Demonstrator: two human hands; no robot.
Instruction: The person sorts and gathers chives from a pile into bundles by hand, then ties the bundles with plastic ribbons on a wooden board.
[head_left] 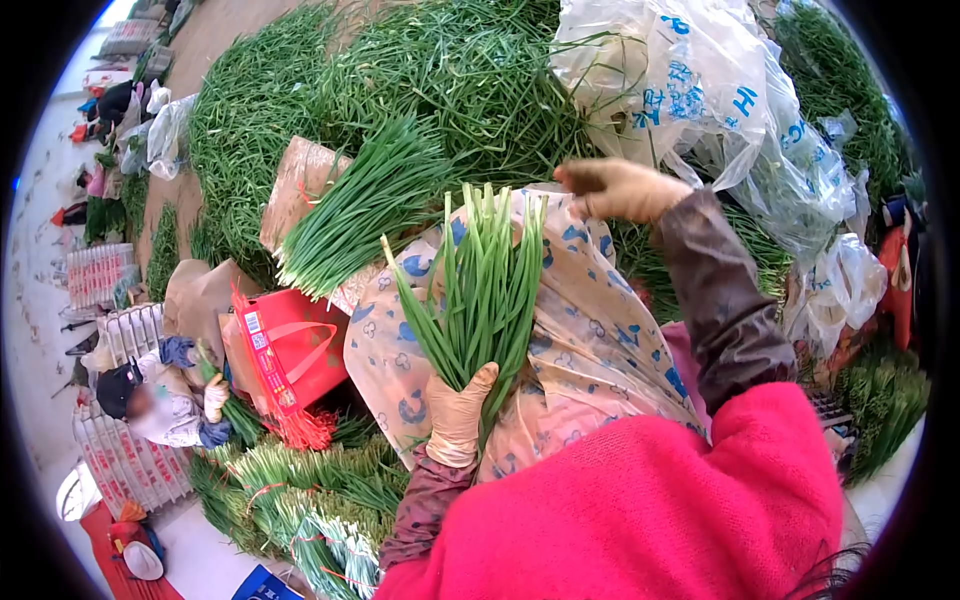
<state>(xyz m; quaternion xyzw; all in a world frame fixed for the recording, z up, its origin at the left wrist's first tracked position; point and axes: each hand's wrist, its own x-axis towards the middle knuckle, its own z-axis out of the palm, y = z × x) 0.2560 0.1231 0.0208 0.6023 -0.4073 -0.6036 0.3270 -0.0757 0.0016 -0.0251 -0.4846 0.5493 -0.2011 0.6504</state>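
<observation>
My left hand, in a pale glove, is closed round the lower part of a bunch of long green stalks. Their pale cut ends point away from me, over a patterned plastic apron on my lap. To the right of the bunch, my right hand, also gloved, is raised near the edge of the heap with its fingers apart and nothing visible in it. A neat pile of green stalks lies on a board beyond my left hand.
Loose greens are heaped ahead. White plastic bags lie at the right. A red box with red ties stands at the left, above tied bundles. A co-worker holds greens at the far left.
</observation>
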